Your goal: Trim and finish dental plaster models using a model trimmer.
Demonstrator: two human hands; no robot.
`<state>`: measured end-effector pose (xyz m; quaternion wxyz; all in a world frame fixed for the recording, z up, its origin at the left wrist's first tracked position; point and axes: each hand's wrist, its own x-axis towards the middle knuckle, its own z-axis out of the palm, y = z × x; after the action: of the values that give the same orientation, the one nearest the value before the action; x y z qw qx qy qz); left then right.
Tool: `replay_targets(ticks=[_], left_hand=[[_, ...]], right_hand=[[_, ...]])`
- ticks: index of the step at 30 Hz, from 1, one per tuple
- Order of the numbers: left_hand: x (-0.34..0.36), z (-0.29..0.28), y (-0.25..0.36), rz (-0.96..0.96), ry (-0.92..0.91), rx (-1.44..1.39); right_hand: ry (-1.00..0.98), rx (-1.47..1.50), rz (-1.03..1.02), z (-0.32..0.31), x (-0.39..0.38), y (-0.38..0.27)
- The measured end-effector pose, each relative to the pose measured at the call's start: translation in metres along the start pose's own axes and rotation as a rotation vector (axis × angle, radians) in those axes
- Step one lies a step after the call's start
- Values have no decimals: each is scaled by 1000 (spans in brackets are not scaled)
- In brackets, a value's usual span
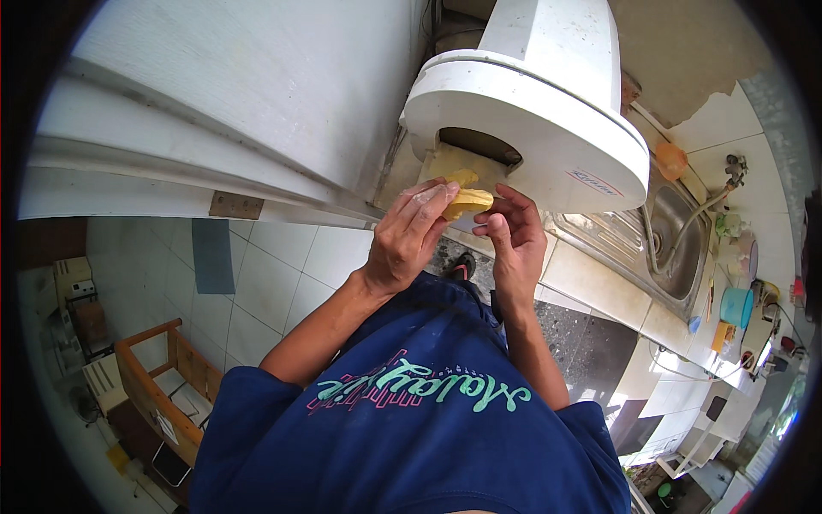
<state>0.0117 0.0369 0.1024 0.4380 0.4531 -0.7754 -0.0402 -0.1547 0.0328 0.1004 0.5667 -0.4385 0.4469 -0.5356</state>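
My left hand (409, 231) is closed round a soft yellow piece (470, 202), pinching it between thumb and fingers. The piece looks like a banana or folded dough, with a paler stripe along its front part and a second yellow lobe behind. Whitish smears show on the left fingers. My right hand (516, 242) is at the piece's right end, thumb and fingers apart and slightly curled. Its index fingertip is very close to that end; whether it touches, I cannot tell.
A large white range hood (522, 120) hangs just beyond my hands. To the right is a steel sink (685, 231) with a draining board, tap and hose. A white appliance-like panel (248, 77) stands at the left, and a wooden frame (171, 377) is lower left.
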Motion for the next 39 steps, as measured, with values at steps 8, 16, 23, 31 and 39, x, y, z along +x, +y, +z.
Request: replay_targets(ticks=[8, 16, 23, 31, 39], left_hand=[[6, -4, 0, -103, -38, -69], [8, 5, -16, -1067, 5, -1428], [15, 19, -18, -1223, 126, -1676], [23, 38, -21, -1279, 278, -1639], [31, 50, -33, -1471, 299, -1763]], right_hand=[[25, 428, 202, 6, 8, 4], [64, 966, 415, -4, 17, 27], [45, 978, 431, 2, 28, 29], [310, 683, 406, 20, 32, 20], [304, 706, 388, 28, 46, 26]])
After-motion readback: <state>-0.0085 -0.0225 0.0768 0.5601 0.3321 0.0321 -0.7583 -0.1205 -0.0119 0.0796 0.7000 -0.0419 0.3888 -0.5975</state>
